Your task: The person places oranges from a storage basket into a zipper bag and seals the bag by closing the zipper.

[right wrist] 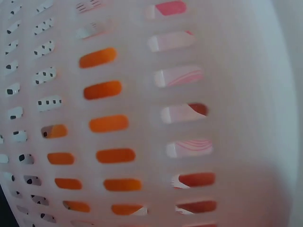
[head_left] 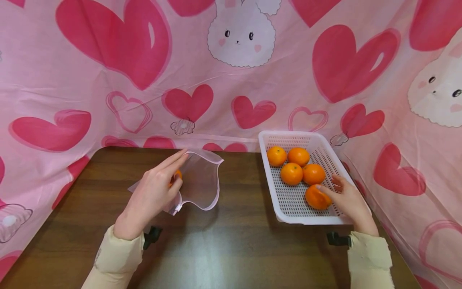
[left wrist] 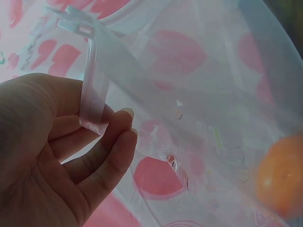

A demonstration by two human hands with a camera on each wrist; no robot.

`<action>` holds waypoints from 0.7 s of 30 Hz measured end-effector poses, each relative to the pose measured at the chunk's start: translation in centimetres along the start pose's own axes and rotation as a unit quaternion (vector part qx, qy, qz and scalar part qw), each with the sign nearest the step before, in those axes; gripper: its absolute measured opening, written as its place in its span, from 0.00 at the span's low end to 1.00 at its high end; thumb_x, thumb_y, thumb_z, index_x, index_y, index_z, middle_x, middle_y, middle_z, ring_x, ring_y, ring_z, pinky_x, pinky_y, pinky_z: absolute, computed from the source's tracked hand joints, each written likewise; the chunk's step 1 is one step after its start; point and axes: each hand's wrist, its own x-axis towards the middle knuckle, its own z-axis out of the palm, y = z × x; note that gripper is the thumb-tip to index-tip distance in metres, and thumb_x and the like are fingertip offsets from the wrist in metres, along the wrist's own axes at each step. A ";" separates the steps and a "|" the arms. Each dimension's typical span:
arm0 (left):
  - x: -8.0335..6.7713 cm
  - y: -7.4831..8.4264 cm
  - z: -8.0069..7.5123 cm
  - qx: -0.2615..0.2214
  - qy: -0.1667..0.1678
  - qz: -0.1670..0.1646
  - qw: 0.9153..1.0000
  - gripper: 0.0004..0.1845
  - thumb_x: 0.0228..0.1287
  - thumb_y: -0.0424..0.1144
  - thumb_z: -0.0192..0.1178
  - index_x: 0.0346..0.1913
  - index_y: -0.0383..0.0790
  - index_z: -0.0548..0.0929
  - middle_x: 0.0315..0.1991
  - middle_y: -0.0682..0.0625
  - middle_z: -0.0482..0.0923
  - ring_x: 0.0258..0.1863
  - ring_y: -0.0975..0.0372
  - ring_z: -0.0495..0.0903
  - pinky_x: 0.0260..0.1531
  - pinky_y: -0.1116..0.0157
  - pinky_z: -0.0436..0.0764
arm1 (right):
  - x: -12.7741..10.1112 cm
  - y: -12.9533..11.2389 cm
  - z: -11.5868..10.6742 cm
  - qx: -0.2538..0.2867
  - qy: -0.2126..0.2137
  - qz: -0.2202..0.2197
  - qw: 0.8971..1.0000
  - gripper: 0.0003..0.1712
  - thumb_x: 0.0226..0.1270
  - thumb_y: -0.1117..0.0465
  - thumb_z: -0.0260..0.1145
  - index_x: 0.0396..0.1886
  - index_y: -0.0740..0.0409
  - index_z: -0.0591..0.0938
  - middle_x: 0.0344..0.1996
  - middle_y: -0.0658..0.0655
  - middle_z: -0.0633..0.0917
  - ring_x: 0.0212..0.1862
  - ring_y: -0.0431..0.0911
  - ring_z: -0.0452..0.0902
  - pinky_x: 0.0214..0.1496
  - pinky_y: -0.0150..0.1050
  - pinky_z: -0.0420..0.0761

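Observation:
A clear zip bag [head_left: 202, 180] lies over the table at the left, its mouth spread wide toward the right. My left hand [head_left: 155, 192] holds it by the zip edge, long fingers reaching along the far side. In the left wrist view the fingers [left wrist: 102, 163] curl by the zip strip. Inside the bag sits an orange [left wrist: 284, 177], mostly hidden by the hand in the head view. My right hand [head_left: 348, 200] reaches into the white basket [head_left: 278, 208], thumb touching the nearest orange [head_left: 317, 197], other fingers loosely bent beside it.
Several more oranges [head_left: 292, 174] sit together in the basket. Its slotted wall [right wrist: 246, 118] fills the right wrist view. Pink cloth [head_left: 231, 80] with hearts and rabbits hangs behind the brown table [head_left: 223, 249] and along both sides.

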 end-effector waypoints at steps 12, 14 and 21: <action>0.0 0.0 0.2 -0.009 -0.005 -0.001 1.000 0.35 0.59 0.24 0.67 0.71 0.37 0.75 0.72 0.46 0.70 0.14 0.68 0.61 0.16 0.71 0.71 | 0.1 0.1 0.9 -0.045 0.007 -0.012 0.999 0.64 0.64 0.31 0.66 0.76 0.77 0.53 0.70 0.82 0.61 0.64 0.75 0.63 0.62 0.71 0.67; 0.0 0.0 0.2 -0.009 -0.005 -0.001 1.000 0.34 0.59 0.24 0.67 0.71 0.37 0.75 0.72 0.46 0.70 0.14 0.68 0.61 0.16 0.71 0.71 | 0.1 0.1 1.1 -0.059 0.008 -0.017 0.998 0.62 0.64 0.32 0.67 0.75 0.78 0.55 0.68 0.82 0.64 0.61 0.74 0.66 0.62 0.70 0.68; -0.1 -0.1 0.2 -0.008 -0.005 0.001 1.000 0.34 0.60 0.24 0.66 0.71 0.37 0.75 0.71 0.46 0.70 0.15 0.68 0.61 0.17 0.71 0.71 | 0.1 -0.1 1.4 -0.105 0.002 -0.030 0.994 0.57 0.60 0.34 0.71 0.69 0.79 0.67 0.53 0.76 0.78 0.46 0.65 0.75 0.54 0.65 0.76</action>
